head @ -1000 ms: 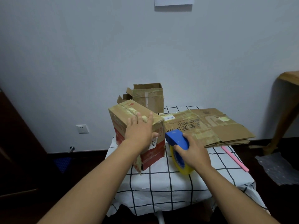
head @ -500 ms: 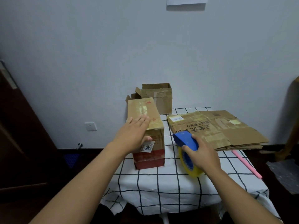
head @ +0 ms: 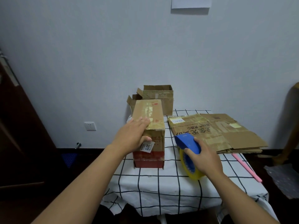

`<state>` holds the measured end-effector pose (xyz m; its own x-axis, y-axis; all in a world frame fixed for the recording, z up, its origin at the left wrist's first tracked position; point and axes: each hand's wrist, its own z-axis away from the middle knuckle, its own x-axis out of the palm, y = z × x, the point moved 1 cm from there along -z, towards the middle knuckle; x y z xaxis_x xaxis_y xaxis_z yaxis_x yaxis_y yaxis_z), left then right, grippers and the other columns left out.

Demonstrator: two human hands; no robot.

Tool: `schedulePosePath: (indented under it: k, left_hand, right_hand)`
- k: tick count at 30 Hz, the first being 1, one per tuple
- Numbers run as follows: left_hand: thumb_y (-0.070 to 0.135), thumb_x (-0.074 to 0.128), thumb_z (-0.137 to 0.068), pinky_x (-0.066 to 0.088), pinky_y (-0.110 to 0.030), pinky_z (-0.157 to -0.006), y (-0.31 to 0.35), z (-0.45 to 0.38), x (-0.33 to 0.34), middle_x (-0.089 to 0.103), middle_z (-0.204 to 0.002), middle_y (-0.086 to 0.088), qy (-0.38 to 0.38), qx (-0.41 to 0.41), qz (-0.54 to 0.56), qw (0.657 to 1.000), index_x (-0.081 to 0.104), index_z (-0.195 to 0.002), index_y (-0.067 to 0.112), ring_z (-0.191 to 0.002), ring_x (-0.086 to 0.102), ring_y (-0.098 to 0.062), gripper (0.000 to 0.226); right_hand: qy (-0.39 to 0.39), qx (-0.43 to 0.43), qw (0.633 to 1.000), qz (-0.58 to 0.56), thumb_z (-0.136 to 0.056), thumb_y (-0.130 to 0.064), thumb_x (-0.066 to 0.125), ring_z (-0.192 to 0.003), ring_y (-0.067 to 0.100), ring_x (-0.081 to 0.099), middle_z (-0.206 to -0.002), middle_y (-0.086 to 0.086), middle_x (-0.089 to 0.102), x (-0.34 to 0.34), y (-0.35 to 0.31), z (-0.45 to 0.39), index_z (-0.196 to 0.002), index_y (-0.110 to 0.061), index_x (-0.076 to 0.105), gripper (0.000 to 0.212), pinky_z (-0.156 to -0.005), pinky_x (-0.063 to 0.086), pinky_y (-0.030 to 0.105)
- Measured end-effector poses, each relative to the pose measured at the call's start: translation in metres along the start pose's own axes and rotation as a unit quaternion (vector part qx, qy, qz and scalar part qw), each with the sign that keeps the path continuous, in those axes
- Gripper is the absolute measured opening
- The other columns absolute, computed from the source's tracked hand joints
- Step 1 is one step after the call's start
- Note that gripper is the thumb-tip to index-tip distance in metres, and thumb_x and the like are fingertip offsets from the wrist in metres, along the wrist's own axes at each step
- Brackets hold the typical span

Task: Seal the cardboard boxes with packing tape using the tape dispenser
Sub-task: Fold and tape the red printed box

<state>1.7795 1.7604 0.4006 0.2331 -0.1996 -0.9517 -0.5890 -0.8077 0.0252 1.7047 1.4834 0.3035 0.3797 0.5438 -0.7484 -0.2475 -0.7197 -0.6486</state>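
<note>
Box now upright on near-left of table, squared to me; a second ago it was tilted in mid-turn. My left hand on its near top corner, fingers flat across top, thumb pressing front face by white label. My right hand grips blue tape dispenser, yellow roll hanging below, just right of box, not touching. Box settled, so judge next: bring dispenser to top seam. Flattened cardboard behind dispenser; open box at back.

Home room: checked tablecloth, wall socket.
</note>
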Motion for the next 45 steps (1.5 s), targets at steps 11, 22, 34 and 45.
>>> schedulePosePath:
  k: [11,22,34,45]
  left_hand:
    - [0.066,0.047,-0.085,0.024,-0.042,-0.113,0.007,-0.001,-0.007,0.034,-0.153,0.0,-0.032,-0.026,0.026,0.999,0.016,-0.153,0.027,-0.137,0.029,-0.022,0.084]
    - [0.054,0.049,-0.096,0.054,-0.029,-0.069,0.025,-0.019,-0.048,0.069,-0.092,-0.006,0.049,-0.192,0.51,0.837,0.067,-0.098,0.017,-0.077,0.065,-0.015,0.042]
    - [0.023,0.071,-0.083,0.055,-0.024,-0.057,0.018,0.009,-0.081,0.07,-0.077,-0.007,-0.12,-0.227,0.76,0.596,0.066,-0.097,0.007,-0.065,0.066,-0.015,0.022]
    - [-0.009,0.056,-0.092,0.045,-0.019,-0.048,-0.015,0.002,-0.107,0.061,-0.065,-0.009,-0.025,-0.232,0.623,0.746,0.054,-0.102,0.004,-0.048,0.052,-0.01,0.017]
  right_hand:
    - [-0.055,-0.053,0.993,-0.09,-0.062,-0.07,0.069,-0.102,0.01,0.058,-0.125,-0.015,0.06,-0.053,-0.018,-0.002,-0.137,-0.047,0.052,0.08,-0.082,0.048,0.033]
    - [-0.154,-0.219,0.918,-0.293,-0.063,-0.052,0.076,-0.101,0.02,0.07,-0.117,-0.009,0.071,-0.153,-0.096,-0.001,-0.122,-0.048,0.067,0.06,-0.078,0.058,0.029]
    - [-0.202,-0.274,0.888,-0.309,-0.063,-0.047,0.075,-0.102,0.022,0.07,-0.117,-0.009,0.071,-0.132,-0.132,0.002,-0.119,-0.05,0.068,0.056,-0.075,0.057,0.026]
    - [-0.21,-0.317,0.906,-0.185,-0.064,-0.056,0.074,-0.106,0.005,0.065,-0.118,-0.024,0.065,-0.14,-0.148,-0.006,-0.118,-0.053,0.066,0.055,-0.083,0.053,0.019]
